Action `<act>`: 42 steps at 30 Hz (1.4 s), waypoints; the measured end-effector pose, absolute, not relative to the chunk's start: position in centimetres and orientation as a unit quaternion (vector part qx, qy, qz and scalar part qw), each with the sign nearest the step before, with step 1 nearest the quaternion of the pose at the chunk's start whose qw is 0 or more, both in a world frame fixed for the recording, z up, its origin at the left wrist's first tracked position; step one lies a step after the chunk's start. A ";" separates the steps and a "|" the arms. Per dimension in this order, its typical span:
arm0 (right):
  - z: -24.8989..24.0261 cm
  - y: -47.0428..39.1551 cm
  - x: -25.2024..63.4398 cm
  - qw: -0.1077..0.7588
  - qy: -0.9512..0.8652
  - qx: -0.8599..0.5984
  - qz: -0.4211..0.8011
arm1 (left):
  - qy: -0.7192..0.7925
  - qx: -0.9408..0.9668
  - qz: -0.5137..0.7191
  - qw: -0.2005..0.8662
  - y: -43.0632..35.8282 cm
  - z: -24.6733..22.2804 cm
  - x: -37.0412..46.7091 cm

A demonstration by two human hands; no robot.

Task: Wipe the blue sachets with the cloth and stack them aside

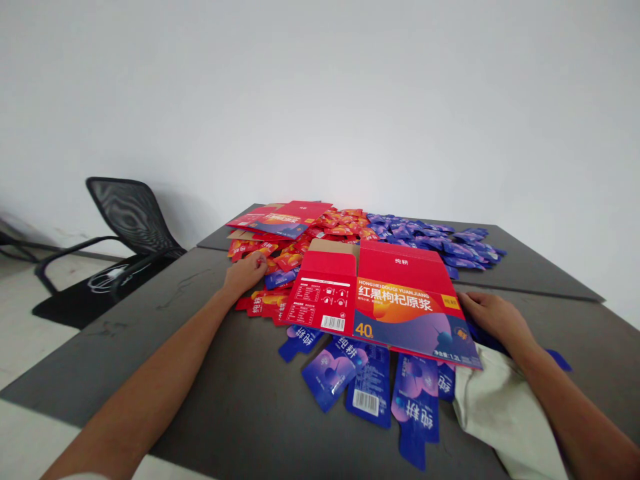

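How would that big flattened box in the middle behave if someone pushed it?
The flattened box would probably feel light for its width, since it looks like thin card folded flat. Its panels seem fairly stiff but may flex along the visible creases. It might slide or rock, as blue pouches poke out from beneath its near edge.

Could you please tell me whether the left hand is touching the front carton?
Apart: the head view shows sachets in the gap between the left hand and the front carton.
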State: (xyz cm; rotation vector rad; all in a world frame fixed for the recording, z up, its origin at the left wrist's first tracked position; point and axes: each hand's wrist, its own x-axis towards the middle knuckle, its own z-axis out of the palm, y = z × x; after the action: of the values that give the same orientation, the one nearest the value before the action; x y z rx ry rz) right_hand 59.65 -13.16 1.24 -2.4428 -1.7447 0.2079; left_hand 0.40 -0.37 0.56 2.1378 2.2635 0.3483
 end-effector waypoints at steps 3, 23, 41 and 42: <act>1.3 -13.2 59.5 0.065 -0.577 -0.811 0.068 | 0.724 0.681 0.111 0.005 -0.5 0.6 0.5; 1.6 -13.2 59.3 0.056 -0.569 -0.817 0.078 | 0.720 0.685 0.111 0.005 -0.3 0.5 0.3; 1.7 -13.3 59.2 0.065 -0.563 -0.819 0.090 | 0.721 0.683 0.116 0.012 -0.3 0.6 0.3; 1.7 -13.3 59.2 0.065 -0.564 -0.818 0.092 | 0.720 0.684 0.117 0.013 -0.3 0.6 0.3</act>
State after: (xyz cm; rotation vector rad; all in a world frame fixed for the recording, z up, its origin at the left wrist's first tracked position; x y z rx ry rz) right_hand 59.24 -13.26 1.70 -2.4681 -1.7021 0.2766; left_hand 0.33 -0.26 0.58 2.1304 2.2443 0.3653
